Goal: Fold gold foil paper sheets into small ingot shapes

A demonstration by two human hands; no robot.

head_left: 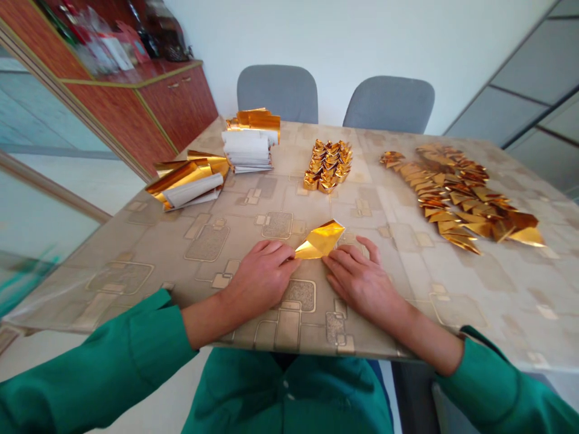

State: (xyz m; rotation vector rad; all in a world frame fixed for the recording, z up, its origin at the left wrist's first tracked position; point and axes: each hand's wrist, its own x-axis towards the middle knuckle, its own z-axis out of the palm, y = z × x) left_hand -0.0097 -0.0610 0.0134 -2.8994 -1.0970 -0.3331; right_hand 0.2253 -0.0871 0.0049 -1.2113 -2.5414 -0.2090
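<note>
A partly folded sheet of gold foil paper (320,241) lies on the patterned tablecloth (244,241) in front of me. My left hand (266,271) has its closed fingers at the sheet's left corner. At the lower right edge, the fingers of my right hand (362,277) press together on the paper, with one finger raised apart. Beyond the sheet stand rows of folded gold paper pieces (329,166). Fingertip contact is partly hidden by the knuckles.
Stacks of gold and white paper (248,147) and a fanned stack (190,181) lie at the back left. Long overlapping rows of folded gold pieces (456,196) spread to the right. Two grey chairs (278,90) stand behind the table, near a red-brown cabinet (181,108).
</note>
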